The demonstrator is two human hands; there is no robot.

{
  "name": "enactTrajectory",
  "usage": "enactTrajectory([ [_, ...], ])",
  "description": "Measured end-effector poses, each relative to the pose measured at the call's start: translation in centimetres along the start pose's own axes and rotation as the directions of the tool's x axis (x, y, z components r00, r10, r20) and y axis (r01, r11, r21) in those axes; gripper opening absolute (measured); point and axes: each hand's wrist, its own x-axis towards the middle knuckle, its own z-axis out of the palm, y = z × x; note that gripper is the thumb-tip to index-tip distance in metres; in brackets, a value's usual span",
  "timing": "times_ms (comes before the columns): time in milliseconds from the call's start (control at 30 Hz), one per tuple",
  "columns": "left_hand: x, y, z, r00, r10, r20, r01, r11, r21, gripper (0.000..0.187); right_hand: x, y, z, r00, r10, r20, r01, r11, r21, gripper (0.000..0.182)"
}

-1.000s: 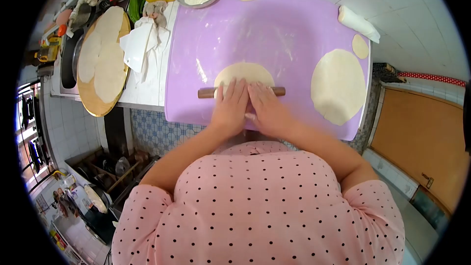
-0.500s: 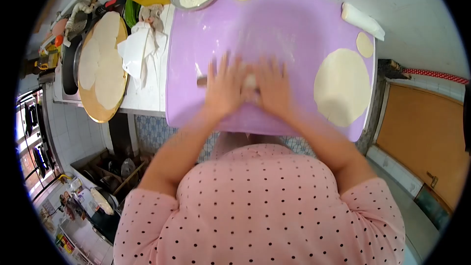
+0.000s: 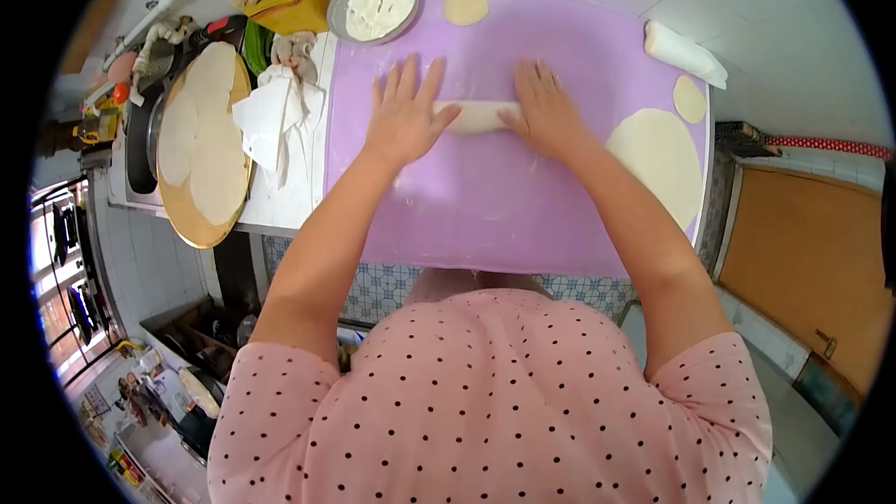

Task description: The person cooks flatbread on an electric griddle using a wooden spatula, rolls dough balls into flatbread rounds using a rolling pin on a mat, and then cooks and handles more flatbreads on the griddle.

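Observation:
A pale sheet of dough [image 3: 480, 117], wrapped into a roll, lies crosswise on the purple mat [image 3: 467, 196]. My left hand [image 3: 405, 119] rests flat at the roll's left end, fingers spread and thumb touching the dough. At the other end, my right hand [image 3: 549, 114] lies with fingers stretched out and its thumb on the dough. The rolling pin inside is hidden by dough and hands. To the right, partly behind my forearm, is a large flat dough round [image 3: 661, 159].
Small dough rounds [image 3: 466, 7] [image 3: 690, 99] lie near the mat's edges. A bowl of flour [image 3: 373, 7] stands at the back left. A white roll [image 3: 684, 52] lies back right. On the left are a white cloth [image 3: 266, 117] and a round board [image 3: 191, 229] bearing dough sheets.
Both hands have moved forward, away from my body, and farther apart along the roll. More of the wrapped dough shows between them. The brown pin end seen earlier at left is now hidden.

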Motion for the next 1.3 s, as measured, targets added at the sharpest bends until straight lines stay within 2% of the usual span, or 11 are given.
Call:
enactTrajectory([
  [300, -10.0, 0.6, -0.7, 0.998, 0.063, -0.01, -0.063, 0.997, -0.051, 0.071, -12.3, -3.2, 0.8, 0.963, -0.269, 0.035, 0.252, 0.934, 0.254, 0.059],
  [400, -11.4, 0.0, -0.1, 0.994, 0.113, -0.006, -0.113, 0.992, -0.056, 0.058, -11.3, -3.7, 0.4, 0.997, 0.071, -0.03, -0.033, 0.751, 0.66, 0.045],
  [467, -12.0, -0.7, 0.9, 0.991, 0.133, -0.006, -0.132, 0.979, -0.152, 0.05, -8.6, -3.4, 0.6, 0.928, 0.366, -0.069, -0.226, 0.699, 0.678, 0.037],
  [533, -12.8, -1.3, 1.0, 0.988, 0.154, 0.011, -0.147, 0.959, -0.241, 0.044, -5.6, -2.6, 1.8, 0.836, 0.548, 0.031, -0.406, 0.579, 0.707, 0.034],
  [633, -13.8, -1.9, 0.5, 0.994, 0.108, 0.012, -0.096, 0.922, -0.376, 0.038, -2.2, -3.5, -0.3, 0.742, 0.576, 0.343, -0.563, 0.257, 0.785, 0.038],
  [733, -15.6, -1.7, -0.2, 0.995, -0.105, 0.004, 0.092, 0.853, -0.513, 0.035, -0.5, -2.5, 1.4, 0.829, 0.541, 0.144, -0.485, 0.565, 0.668, 0.038],
  [800, -16.0, -0.9, -0.9, 0.97, -0.24, 0.042, 0.221, 0.796, -0.563, 0.033, 0.3, -2.5, 0.1, 0.827, 0.49, 0.276, -0.557, 0.643, 0.526, 0.035],
  [933, -14.2, 1.7, -1.2, 0.966, -0.259, 0.02, 0.222, 0.782, -0.583, 0.032, 1.2, -1.7, 0.1, 0.83, 0.463, 0.31, -0.531, 0.826, 0.19, 0.029],
  [1033, -12.6, 3.5, -0.4, 0.97, -0.243, -0.001, 0.195, 0.779, -0.596, 0.032, 0.2, -2.0, -0.4, 0.852, 0.445, 0.275, -0.497, 0.853, 0.161, 0.028],
  [1200, -12.8, 4.6, 0.4, 0.994, -0.107, 0.017, 0.097, 0.809, -0.58, 0.035, -6.8, -3.6, 0.1, 0.662, 0.452, 0.598, -0.747, 0.453, 0.486, 0.029],
  [1300, -14.0, 4.2, 1.0, 0.998, -0.016, 0.062, 0.046, 0.849, -0.527, 0.039, -10.6, -5.1, 1.2, 0.553, 0.415, 0.722, -0.814, 0.086, 0.574, 0.032],
])
